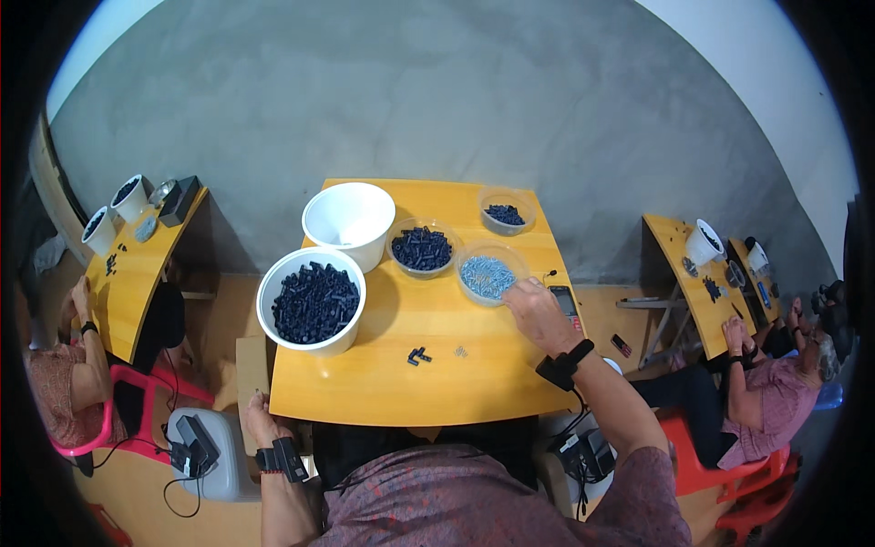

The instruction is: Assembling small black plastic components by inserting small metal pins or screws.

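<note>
My right hand is at the near right rim of a clear round bowl of small silvery screws. Its fingers are bent together, and whatever they hold is hidden. Beside the table's left edge, my left hand is closed with the fingertips upward; anything in it is too small to make out. Short black plastic pieces lie on the yellow table in front of me, with a few tiny pale metal bits to their right.
Left on the table stand a white bucket full of black pieces and another white bucket. Two more clear bowls hold black parts and smaller dark parts. A phone-like device lies at the right edge. People work at both side tables.
</note>
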Demonstrator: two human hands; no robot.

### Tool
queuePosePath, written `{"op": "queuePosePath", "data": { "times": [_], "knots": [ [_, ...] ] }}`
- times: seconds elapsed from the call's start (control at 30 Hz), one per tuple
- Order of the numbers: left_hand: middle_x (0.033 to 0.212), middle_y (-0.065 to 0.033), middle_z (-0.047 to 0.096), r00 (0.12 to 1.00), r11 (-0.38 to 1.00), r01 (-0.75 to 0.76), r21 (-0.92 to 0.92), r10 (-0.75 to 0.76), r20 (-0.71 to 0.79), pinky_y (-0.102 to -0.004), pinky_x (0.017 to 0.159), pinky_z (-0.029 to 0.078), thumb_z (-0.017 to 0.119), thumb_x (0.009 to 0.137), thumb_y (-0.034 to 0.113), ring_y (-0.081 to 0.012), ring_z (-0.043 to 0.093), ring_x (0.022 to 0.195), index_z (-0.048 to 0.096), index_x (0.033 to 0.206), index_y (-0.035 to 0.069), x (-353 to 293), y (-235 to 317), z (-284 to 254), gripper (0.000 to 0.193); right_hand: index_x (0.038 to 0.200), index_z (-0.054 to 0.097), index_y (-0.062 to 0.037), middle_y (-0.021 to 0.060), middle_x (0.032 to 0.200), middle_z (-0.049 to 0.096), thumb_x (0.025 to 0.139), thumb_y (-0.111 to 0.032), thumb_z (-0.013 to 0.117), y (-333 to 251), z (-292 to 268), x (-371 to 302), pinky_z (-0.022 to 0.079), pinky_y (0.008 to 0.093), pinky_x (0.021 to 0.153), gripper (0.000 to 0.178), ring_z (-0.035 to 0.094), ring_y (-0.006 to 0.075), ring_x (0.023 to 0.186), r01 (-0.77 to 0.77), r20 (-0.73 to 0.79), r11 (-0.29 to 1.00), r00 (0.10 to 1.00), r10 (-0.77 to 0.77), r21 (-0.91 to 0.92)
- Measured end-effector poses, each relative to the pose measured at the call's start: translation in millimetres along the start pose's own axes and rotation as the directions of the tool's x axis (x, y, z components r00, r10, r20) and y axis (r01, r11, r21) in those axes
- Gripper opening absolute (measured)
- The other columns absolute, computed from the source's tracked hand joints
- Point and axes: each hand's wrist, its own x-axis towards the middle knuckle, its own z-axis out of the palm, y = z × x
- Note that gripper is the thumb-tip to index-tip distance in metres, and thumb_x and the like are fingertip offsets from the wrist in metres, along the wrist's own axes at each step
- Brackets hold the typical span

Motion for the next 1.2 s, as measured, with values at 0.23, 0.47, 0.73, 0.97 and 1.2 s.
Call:
{"op": "queuePosePath", "data": {
  "times": [0.23, 0.47, 0.73, 0.97, 1.2],
  "knots": [
    [0.096, -0.0162, 0.069, 0.987, 0.998, -0.061, 0.029, 0.056, 0.148, -0.0379, 0.076, 0.058, 0.042, 0.1, 0.011, -0.0277, 0.07, 0.087, 0.064, 0.102, -0.004, -11, -4, -2, 0.028, 0.096, 0.068, 0.0026, 0.021, 0.096, 0.066, 0.08, 0.006, 0.055, 7, -11, 12, 0.05, 0.0448, 0.089, 0.021, 0.062, 0.0411, 0.096, -0.012, -0.004, 0.98, 1.0, 0.013, 0.201],
    [0.098, -0.0182, 0.07, 0.962, 0.996, 0.005, 0.09, -0.03, 0.27, -0.0392, 0.075, 0.06, 0.049, 0.1, 0.011, -0.0269, 0.071, 0.085, 0.064, 0.102, -0.004, 52, -39, -36, 0.021, 0.108, 0.066, 0.0031, 0.0242, 0.111, 0.065, 0.083, 0.003, 0.056, 91, -21, 32, 0.049, 0.0478, 0.094, 0.027, 0.06, 0.0433, 0.106, -0.225, -0.132, 0.954, 0.958, 0.253, 0.196],
    [0.098, -0.0173, 0.07, 0.953, 0.982, -0.049, 0.185, -0.01, 0.303, -0.0383, 0.075, 0.06, 0.051, 0.099, 0.011, -0.0262, 0.071, 0.084, 0.065, 0.101, -0.003, 73, -56, -58, 0.02, 0.122, 0.062, 0.0065, 0.027, 0.122, 0.062, 0.084, 0.0, 0.055, 143, 1, 72, 0.047, 0.0453, 0.102, 0.039, 0.058, 0.0434, 0.117, -0.266, -0.025, 0.947, 0.961, 0.275, 0.183],
    [0.097, -0.0165, 0.071, 0.943, 0.957, -0.068, 0.281, -0.031, 0.331, -0.0375, 0.074, 0.06, 0.053, 0.099, 0.011, -0.0255, 0.071, 0.083, 0.065, 0.101, -0.003, 84, -65, -54, 0.018, 0.121, 0.063, 0.0054, 0.0265, 0.114, 0.064, 0.088, -0.003, 0.056, 164, 23, 81, 0.049, 0.0476, 0.095, 0.034, 0.061, 0.043, 0.107, -0.244, 0.098, 0.96, 0.968, 0.232, 0.141],
    [0.096, -0.0157, 0.071, 0.936, 0.942, -0.075, 0.328, -0.047, 0.349, -0.0368, 0.074, 0.06, 0.055, 0.099, 0.01, -0.0249, 0.071, 0.083, 0.065, 0.101, -0.002, 108, -80, -78, 0.016, 0.083, 0.06, -0.0022, 0.0195, 0.084, 0.061, 0.09, -0.009, 0.056, 135, -10, 46, 0.05, 0.0501, 0.074, 0.01, 0.062, 0.0414, 0.085, -0.159, 0.025, 0.982, 0.987, 0.157, 0.1]
  ]
}}
